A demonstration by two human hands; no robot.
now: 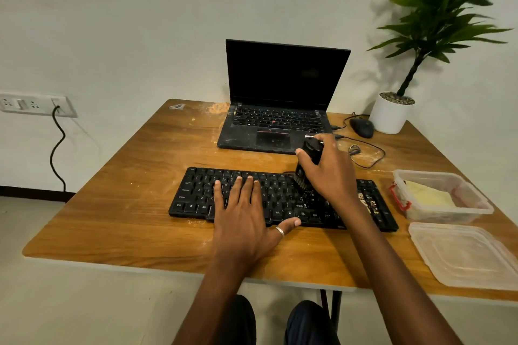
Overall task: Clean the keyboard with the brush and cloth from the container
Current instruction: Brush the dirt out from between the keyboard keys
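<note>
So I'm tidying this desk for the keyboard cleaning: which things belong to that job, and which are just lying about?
For the job: keyboard, brush in the right hand, left hand steadying the keyboard, container holding the yellow cloth, lid.

Lying about: laptop, mouse, potted plant.

Legible markings appear only on the black keyboard [280,199]: white key legends, including "Ctrl" and "Alt" on the bottom row at left, "Alt" and "Ctrl" at right, and single letters. Laptop [277,120] key legends are too small to read.
</note>
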